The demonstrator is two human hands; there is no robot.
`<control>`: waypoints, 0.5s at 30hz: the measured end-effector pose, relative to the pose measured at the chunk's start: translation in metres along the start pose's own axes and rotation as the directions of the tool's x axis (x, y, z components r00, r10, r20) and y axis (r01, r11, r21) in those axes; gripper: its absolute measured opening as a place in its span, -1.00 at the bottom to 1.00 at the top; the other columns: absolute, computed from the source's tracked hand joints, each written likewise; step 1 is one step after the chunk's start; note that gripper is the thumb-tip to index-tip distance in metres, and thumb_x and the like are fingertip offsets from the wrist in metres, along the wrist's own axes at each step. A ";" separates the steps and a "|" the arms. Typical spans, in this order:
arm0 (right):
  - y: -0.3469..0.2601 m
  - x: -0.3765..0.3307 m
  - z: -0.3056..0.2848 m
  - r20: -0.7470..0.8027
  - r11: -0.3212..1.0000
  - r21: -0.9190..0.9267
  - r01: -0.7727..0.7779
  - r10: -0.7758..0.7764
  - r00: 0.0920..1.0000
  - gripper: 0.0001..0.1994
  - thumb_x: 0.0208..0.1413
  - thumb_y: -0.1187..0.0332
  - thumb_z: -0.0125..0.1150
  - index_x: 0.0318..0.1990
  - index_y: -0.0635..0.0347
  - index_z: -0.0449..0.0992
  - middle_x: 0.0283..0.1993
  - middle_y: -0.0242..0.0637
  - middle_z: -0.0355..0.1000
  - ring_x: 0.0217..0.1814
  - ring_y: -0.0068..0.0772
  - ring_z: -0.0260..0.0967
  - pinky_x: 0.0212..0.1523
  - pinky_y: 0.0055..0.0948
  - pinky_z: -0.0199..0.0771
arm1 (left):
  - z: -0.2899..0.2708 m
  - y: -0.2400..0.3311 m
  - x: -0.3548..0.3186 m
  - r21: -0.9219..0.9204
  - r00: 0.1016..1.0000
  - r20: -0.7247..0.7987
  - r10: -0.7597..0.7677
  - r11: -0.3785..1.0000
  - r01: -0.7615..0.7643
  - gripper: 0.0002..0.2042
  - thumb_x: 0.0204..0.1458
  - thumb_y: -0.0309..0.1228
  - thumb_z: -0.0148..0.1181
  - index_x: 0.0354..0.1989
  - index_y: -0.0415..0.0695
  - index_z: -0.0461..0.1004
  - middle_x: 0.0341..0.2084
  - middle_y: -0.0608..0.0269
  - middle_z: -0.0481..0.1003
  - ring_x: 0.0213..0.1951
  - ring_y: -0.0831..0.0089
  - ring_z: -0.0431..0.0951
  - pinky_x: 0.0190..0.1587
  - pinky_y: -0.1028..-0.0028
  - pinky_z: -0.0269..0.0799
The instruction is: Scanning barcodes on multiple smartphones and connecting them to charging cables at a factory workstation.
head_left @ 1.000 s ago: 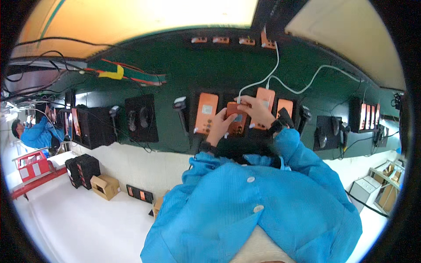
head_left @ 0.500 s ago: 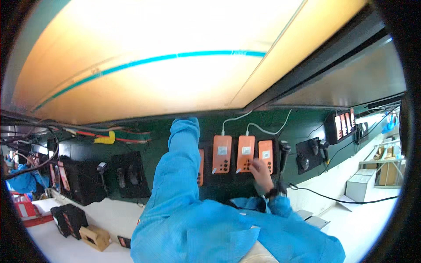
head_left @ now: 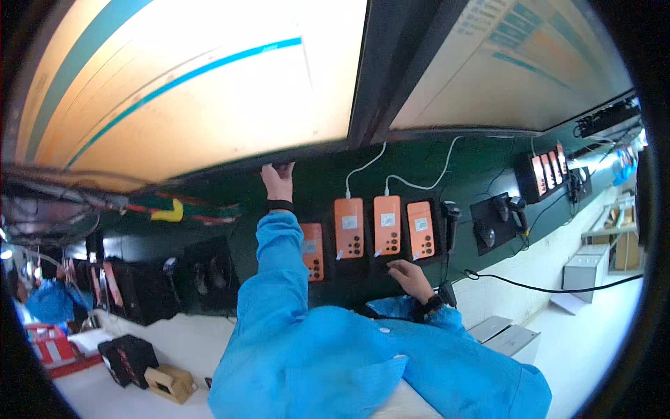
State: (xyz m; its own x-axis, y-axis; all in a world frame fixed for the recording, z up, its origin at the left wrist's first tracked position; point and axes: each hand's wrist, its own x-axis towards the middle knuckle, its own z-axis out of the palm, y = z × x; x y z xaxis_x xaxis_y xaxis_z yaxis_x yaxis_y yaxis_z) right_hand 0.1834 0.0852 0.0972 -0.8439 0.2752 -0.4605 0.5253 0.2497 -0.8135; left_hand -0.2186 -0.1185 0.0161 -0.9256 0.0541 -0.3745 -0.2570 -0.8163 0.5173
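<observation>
My left hand [head_left: 278, 183] reaches to the far edge of the green bench, beneath the lit panel, fingers apart; nothing shows between them. Nearer to me, my right hand [head_left: 413, 281] lies just below the phones, fingers loosely stretched and holding nothing visible. Orange phones lie back up in a row, camera rings toward me. White cables run into the top ends of one phone [head_left: 349, 229] and its right neighbour, another phone [head_left: 387, 225]. No cable shows at the rightmost phone [head_left: 421, 230]. My left sleeve partly covers the leftmost phone [head_left: 313, 253].
A handheld scanner [head_left: 451, 213] stands right of the phones. Farther right are a mouse [head_left: 484, 234] on a dark mat and a rack of phones [head_left: 548, 173]. Red cables with a yellow piece [head_left: 167, 211] lie at left. A black cable [head_left: 558, 288] hangs off the bench.
My left hand, hidden before, now shows past the sleeve at the panel's edge. My right hand has drawn back from the phones toward me. The view has shifted and turned.
</observation>
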 end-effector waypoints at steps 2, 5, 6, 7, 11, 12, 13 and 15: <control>-0.011 0.011 0.002 0.117 0.999 -0.022 0.047 -0.044 0.992 -0.72 0.11 0.35 0.13 -0.06 0.30 0.46 -0.27 -0.13 0.53 -0.24 -0.34 0.50 -0.21 -0.42 0.46 | 0.021 0.025 -0.049 0.025 0.998 -0.055 0.043 0.999 -0.042 -0.84 0.02 -0.25 0.14 -0.33 -0.06 0.47 -0.37 0.29 0.52 -0.26 0.35 0.53 -0.16 0.31 0.52; -0.037 0.025 0.013 0.318 0.986 -0.090 0.137 -0.102 0.942 -0.74 0.12 0.39 0.10 -0.07 0.32 0.46 -0.31 -0.12 0.52 -0.26 -0.38 0.50 -0.22 -0.44 0.46 | 0.001 0.041 -0.109 0.231 0.932 0.095 0.351 0.903 -0.364 -0.78 -0.04 -0.52 0.24 -0.21 -0.18 0.41 -0.23 0.26 0.45 -0.25 0.44 0.49 -0.19 0.44 0.50; -0.037 0.030 0.020 0.373 0.981 -0.090 0.173 -0.128 0.919 -0.74 0.12 0.39 0.10 -0.07 0.32 0.46 -0.31 -0.12 0.52 -0.26 -0.38 0.50 -0.22 -0.44 0.46 | -0.001 0.042 -0.126 0.250 0.922 0.102 0.374 0.887 -0.388 -0.74 -0.06 -0.58 0.23 -0.17 -0.20 0.39 -0.21 0.25 0.43 -0.25 0.45 0.48 -0.19 0.46 0.49; -0.032 0.037 0.025 0.400 0.978 -0.013 0.208 -0.186 0.898 -0.75 0.13 0.40 0.09 -0.07 0.33 0.46 -0.31 -0.13 0.52 -0.26 -0.39 0.49 -0.22 -0.44 0.46 | 0.001 0.040 -0.143 0.265 0.909 0.103 0.404 0.870 -0.416 -0.70 -0.07 -0.64 0.22 -0.13 -0.23 0.37 -0.18 0.24 0.41 -0.24 0.46 0.47 -0.19 0.48 0.48; -0.028 0.068 0.025 0.353 0.880 -0.149 0.452 -0.379 0.855 -0.77 0.14 0.41 0.07 -0.11 0.36 0.46 -0.32 -0.11 0.51 -0.30 -0.37 0.47 -0.25 -0.44 0.46 | 0.045 0.027 -0.216 0.835 0.642 0.330 0.692 0.102 -0.540 -0.84 0.04 -0.53 0.15 -0.19 -0.23 0.42 -0.39 0.19 0.46 -0.24 0.42 0.48 -0.10 0.41 0.41; -0.020 0.075 0.026 0.340 0.898 -0.100 0.429 -0.375 0.863 -0.78 0.14 0.42 0.07 -0.11 0.36 0.46 -0.33 -0.11 0.51 -0.30 -0.36 0.47 -0.26 -0.43 0.46 | 0.046 0.016 -0.229 0.782 0.694 0.167 0.700 0.335 -0.526 -0.86 0.04 -0.53 0.15 -0.23 -0.24 0.43 -0.40 0.20 0.46 -0.26 0.41 0.48 -0.11 0.41 0.42; -0.014 0.083 0.030 0.317 0.914 -0.053 0.403 -0.367 0.875 -0.78 0.14 0.42 0.07 -0.11 0.36 0.46 -0.33 -0.11 0.51 -0.30 -0.35 0.48 -0.26 -0.43 0.46 | 0.045 0.011 -0.239 0.662 0.742 0.022 0.670 0.546 -0.513 -0.88 0.03 -0.52 0.15 -0.27 -0.26 0.43 -0.42 0.20 0.46 -0.28 0.39 0.48 -0.12 0.42 0.42; -0.030 0.083 0.030 0.404 0.881 -0.116 0.459 -0.380 0.832 -0.78 0.15 0.41 0.06 -0.12 0.38 0.45 -0.36 -0.12 0.51 -0.29 -0.35 0.47 -0.25 -0.43 0.45 | 0.051 0.021 -0.268 -0.371 0.926 -0.237 0.295 0.853 -0.366 -0.92 0.02 -0.51 0.13 -0.33 -0.25 0.43 -0.40 0.24 0.47 -0.35 0.40 0.48 -0.13 0.43 0.44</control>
State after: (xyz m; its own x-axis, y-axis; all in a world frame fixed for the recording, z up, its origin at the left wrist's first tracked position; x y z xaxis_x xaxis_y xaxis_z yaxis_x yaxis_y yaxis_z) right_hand 0.0939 0.0724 0.0726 -0.9458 -0.2416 -0.2172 0.0876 0.4541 -0.8866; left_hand 0.0102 -0.1207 0.1669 -0.8669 -0.3266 -0.3766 0.2228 -0.9297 0.2934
